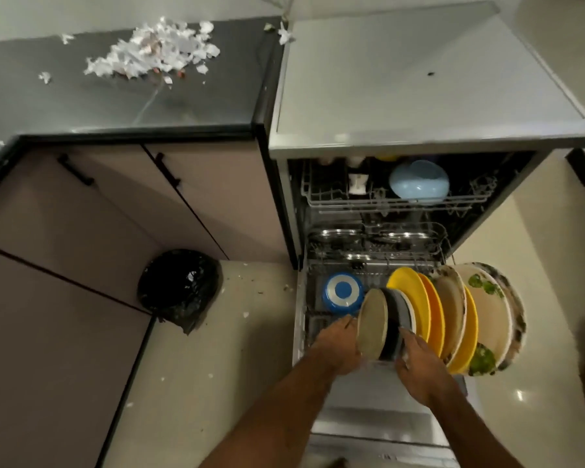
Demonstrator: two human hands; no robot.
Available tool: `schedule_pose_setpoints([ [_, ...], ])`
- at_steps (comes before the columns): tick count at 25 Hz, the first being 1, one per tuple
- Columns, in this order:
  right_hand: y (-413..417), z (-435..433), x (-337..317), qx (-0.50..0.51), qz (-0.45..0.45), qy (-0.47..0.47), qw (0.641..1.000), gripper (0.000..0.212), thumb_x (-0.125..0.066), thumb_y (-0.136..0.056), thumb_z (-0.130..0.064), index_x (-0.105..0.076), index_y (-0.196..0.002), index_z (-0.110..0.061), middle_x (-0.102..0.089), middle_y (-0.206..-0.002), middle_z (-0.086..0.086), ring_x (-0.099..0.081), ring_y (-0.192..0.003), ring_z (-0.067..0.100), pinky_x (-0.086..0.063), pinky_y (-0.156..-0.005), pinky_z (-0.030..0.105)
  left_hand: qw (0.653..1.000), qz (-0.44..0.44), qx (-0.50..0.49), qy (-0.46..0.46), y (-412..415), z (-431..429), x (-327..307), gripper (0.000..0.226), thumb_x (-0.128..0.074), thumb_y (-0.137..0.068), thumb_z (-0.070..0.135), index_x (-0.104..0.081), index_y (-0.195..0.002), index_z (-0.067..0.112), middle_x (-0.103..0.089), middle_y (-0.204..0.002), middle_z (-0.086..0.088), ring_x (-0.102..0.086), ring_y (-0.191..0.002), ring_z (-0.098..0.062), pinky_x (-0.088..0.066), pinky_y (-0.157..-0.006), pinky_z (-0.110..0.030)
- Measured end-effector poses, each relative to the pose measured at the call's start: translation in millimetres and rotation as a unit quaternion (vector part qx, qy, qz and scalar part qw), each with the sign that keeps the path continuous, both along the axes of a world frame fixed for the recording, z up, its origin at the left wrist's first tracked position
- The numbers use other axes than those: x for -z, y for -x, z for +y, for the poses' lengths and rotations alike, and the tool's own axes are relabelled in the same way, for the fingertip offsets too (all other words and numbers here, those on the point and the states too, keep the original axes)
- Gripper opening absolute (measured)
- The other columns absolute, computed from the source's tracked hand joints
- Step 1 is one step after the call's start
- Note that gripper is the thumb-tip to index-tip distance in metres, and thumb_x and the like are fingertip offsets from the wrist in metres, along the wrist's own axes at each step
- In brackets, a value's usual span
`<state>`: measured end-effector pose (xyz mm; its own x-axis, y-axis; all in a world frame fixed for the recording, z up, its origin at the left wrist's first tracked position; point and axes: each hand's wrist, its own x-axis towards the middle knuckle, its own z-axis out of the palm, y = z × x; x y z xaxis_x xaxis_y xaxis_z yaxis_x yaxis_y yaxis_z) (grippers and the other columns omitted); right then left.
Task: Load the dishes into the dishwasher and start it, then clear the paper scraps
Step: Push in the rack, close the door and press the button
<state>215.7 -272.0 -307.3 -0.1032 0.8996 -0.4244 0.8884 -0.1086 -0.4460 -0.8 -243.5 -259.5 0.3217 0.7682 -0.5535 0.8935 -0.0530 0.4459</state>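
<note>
Dim kitchen corner, pale glossy floor

Dark desk (122, 103) at 10 o'clock over mauve cabinet doors (92, 211) with black handles; black-bagged bin (179, 288) on the tiled floor (217, 366) at 8 o'clock.

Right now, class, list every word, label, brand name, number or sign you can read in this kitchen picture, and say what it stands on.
None: no readable text anywhere in the head view.
Dishwasher: no brand name or control lettering can be made out on its front edge or open door.
Paper scraps on the dark counter: any print is too small and blurred to read.
Plates in the lower rack: patterns only, no words.
</note>
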Motion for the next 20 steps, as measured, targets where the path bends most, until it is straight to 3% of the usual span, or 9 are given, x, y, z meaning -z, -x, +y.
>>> schedule_pose_setpoints([
  [6,-26.0,-31.6,38.9,-0.033,-0.053,0.071,0.996,0.082,-0.063,-0.097,-0.039,-0.023,-0.164,-0.015,-0.033,-0.166,0.011,-0.035,-0.151,0.031,-0.035,-0.122,0.043,0.996,0.059,0.018,0.058,-18.3,-61.0,71.8,0.087,-0.059,-0.097,0.025,-0.005,-0.164,0.008,-0.002,-0.172,-0.011,-0.007,-0.158,-0.029,-0.012,-0.128,-0.047],
  [10,-48.9,-46.7,85.7,-0.056,-0.094,0.13,0.985,0.087,-0.058,-0.098,-0.045,-0.016,-0.165,-0.01,-0.026,-0.169,0.013,-0.031,-0.153,0.032,-0.033,-0.122,0.043,0.989,0.109,0.032,0.096,-38.2,-81.6,118.0,0.096,-0.06,-0.096,0.024,0.006,-0.162,0.005,0.01,-0.171,-0.014,0.002,-0.159,-0.031,-0.009,-0.129,-0.047],
  [15,-78.3,-52.4,131.5,-0.106,-0.121,0.161,0.974,0.091,-0.058,-0.097,-0.043,-0.01,-0.164,-0.004,-0.019,-0.171,0.016,-0.022,-0.157,0.033,-0.025,-0.126,0.043,0.987,0.119,0.006,0.105,-62.3,-84.3,153.5,0.103,-0.064,-0.096,0.027,0.013,-0.16,0.003,0.016,-0.169,-0.017,0.007,-0.158,-0.033,-0.007,-0.128,-0.049],
  [20,-100.9,-46.1,160.8,-0.149,-0.152,0.201,0.956,0.097,-0.053,-0.101,-0.043,0.008,-0.163,0.001,0.006,-0.173,0.02,0.002,-0.16,0.035,-0.008,-0.13,0.043,0.972,0.182,0.003,0.15,-68.4,-82.7,182.1,0.108,-0.063,-0.096,0.035,0.018,-0.158,0.0,0.017,-0.168,-0.02,0.008,-0.158,-0.036,-0.004,-0.127,-0.049],
])
